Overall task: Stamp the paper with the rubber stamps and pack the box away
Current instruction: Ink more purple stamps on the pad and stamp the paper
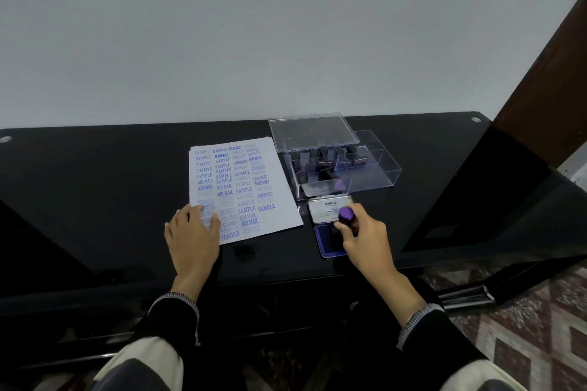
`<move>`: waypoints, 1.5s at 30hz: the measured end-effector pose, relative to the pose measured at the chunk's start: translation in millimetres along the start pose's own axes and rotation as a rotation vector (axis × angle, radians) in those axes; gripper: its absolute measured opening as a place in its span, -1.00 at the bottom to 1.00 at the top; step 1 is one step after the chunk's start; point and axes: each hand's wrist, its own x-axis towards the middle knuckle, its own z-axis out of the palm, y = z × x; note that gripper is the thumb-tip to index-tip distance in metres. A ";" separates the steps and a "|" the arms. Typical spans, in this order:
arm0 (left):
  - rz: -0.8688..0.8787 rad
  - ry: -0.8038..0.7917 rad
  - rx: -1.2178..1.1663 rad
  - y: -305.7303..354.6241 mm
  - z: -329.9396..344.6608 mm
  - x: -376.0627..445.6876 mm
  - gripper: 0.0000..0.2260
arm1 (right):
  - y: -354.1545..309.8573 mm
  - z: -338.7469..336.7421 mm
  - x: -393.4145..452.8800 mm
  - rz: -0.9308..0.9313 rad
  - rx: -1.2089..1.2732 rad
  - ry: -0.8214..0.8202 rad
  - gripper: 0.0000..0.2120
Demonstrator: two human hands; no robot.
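Note:
A white paper [254,165] covered in blue stamped words lies on the black table [95,187]. My left hand [190,232] rests flat on its near left corner. My right hand [365,235] grips a purple-handled rubber stamp [346,214] and holds it down on the blue ink pad [327,241], whose open lid [327,208] lies flat behind it. A clear plastic box [365,174] with several stamps [317,157] inside stands behind the pad. Its clear lid [311,130] leans at the box's back.
The table backs onto a pale wall [286,25]. A dark wooden frame [546,79] rises at the right. Patterned floor [524,327] shows at the lower right. A glossy black panel [492,194] slants beside the box.

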 end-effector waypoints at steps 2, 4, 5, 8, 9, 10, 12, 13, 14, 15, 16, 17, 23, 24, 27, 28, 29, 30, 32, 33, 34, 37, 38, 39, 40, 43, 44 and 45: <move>0.003 -0.001 0.002 -0.6 0.2 0.0 -0.64 | 2.5 3.6 -7.1 -0.006 0.040 0.033 -0.79; 0.006 -0.003 0.007 -0.7 -0.1 0.4 -0.64 | 4.4 6.7 -12.2 -0.003 0.083 0.052 -0.79; 0.005 -0.005 0.007 -0.6 -0.4 0.4 -0.65 | 4.8 7.4 -13.9 -0.004 0.095 0.060 -0.78; 0.001 -0.008 0.010 -0.2 -0.2 0.5 -0.65 | 3.6 5.8 -12.8 -0.012 0.066 0.060 -0.79; 0.002 -0.008 0.011 -0.1 -0.1 0.4 -0.65 | 2.5 4.2 -10.4 -0.016 0.049 0.048 -0.80; 0.004 -0.007 0.010 0.1 0.2 0.5 -0.65 | 0.9 2.3 -7.3 -0.015 0.032 0.032 -0.80; 0.004 -0.006 0.011 0.2 0.3 0.5 -0.65 | -3.1 -2.1 0.9 0.005 0.004 -0.015 -0.80; 0.004 -0.005 0.014 -0.1 0.3 0.4 -0.65 | -4.7 -3.6 4.8 0.017 -0.010 -0.039 -0.79; 0.005 -0.005 0.017 -0.4 0.2 0.2 -0.65 | -5.9 -4.6 7.4 0.028 -0.022 -0.059 -0.79; 0.005 -0.005 0.019 -0.8 0.1 0.2 -0.65 | -7.1 -4.9 7.9 0.037 -0.023 -0.071 -0.79; 0.007 -0.005 0.020 -0.8 0.2 0.3 -0.65 | -8.1 -4.3 7.0 0.044 -0.010 -0.071 -0.79; 0.008 -0.005 0.020 -0.8 0.1 0.3 -0.65 | -8.2 -3.0 4.6 0.046 0.011 -0.061 -0.78; 0.009 -0.005 0.019 -0.8 -0.2 1.5 -0.66 | -9.8 2.9 -12.7 0.057 0.024 0.051 -0.79; 0.008 -0.006 0.019 -0.8 -0.3 1.5 -0.66 | -10.1 2.6 -13.1 0.057 0.026 0.051 -0.79; 0.008 -0.006 0.015 -0.5 0.2 1.2 -0.65 | -10.0 -0.1 -8.0 0.059 0.001 0.009 -0.78; 0.006 -0.007 0.015 -0.5 0.1 1.2 -0.65 | -10.3 -1.2 -4.3 0.056 -0.013 -0.013 -0.78; 0.004 -0.010 0.016 -0.9 0.3 1.2 -0.65 | -10.7 -2.0 -0.2 0.056 -0.023 -0.037 -0.78; 0.004 -0.011 0.018 -1.5 0.5 1.4 -0.65 | -11.6 -2.9 3.0 0.055 -0.028 -0.059 -0.78; 0.003 -0.014 0.019 -2.3 0.8 1.6 -0.64 | -12.6 -2.7 5.2 0.060 -0.027 -0.074 -0.77; 0.003 -0.016 0.020 -2.4 0.8 1.7 -0.64 | -12.7 -2.3 4.0 0.064 -0.025 -0.064 -0.77; 0.004 -0.015 0.021 -2.3 0.7 1.5 -0.64 | -12.3 -1.6 1.7 0.065 -0.022 -0.045 -0.76; 0.003 -0.011 0.017 -1.4 0.0 0.7 -0.65 | -10.5 1.4 -8.2 0.064 0.000 0.021 -0.79; 0.003 -0.009 0.017 -1.0 -0.3 0.5 -0.65 | -10.2 2.2 -10.9 0.063 0.009 0.036 -0.80; 0.005 -0.008 0.019 -0.8 -0.4 0.5 -0.65 | -9.9 2.8 -12.5 0.063 0.018 0.046 -0.80; 0.007 -0.008 0.019 -0.5 -0.5 0.6 -0.65 | -9.8 3.0 -13.3 0.064 0.022 0.050 -0.80; 0.003 -0.012 0.018 -1.2 0.1 0.9 -0.65 | -10.2 1.7 -8.8 0.065 0.014 0.028 -0.79; 0.002 -0.013 0.020 -1.6 0.2 0.9 -0.65 | -10.1 0.9 -6.2 0.065 0.012 0.014 -0.78; 0.003 -0.014 0.021 -1.9 0.5 1.1 -0.65 | -10.0 0.1 -3.6 0.069 0.013 0.000 -0.77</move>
